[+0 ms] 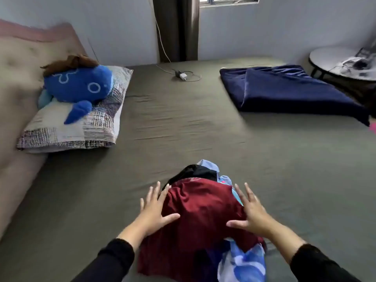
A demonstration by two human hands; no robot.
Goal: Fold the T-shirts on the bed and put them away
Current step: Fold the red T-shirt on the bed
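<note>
A heap of crumpled T-shirts lies on the grey-green bed (183, 119) near its front edge. A dark red T-shirt (201, 206) is on top, a black one (193, 173) peeks out behind it, and a blue-and-white patterned one (242, 263) sticks out at the front right. My left hand (154, 210) rests on the heap's left side with straight, spread fingers. On the right side, my right hand (250, 212) lies the same way, fingers spread flat. Neither hand grips any cloth.
A patterned pillow (81, 127) with a blue plush toy (79, 84) lies at the left by a padded headboard (18, 64). A folded navy blanket (284, 88) is at the back right. A white charger (184, 76) and cable lie near the far wall. A round side table (333, 60) stands at right.
</note>
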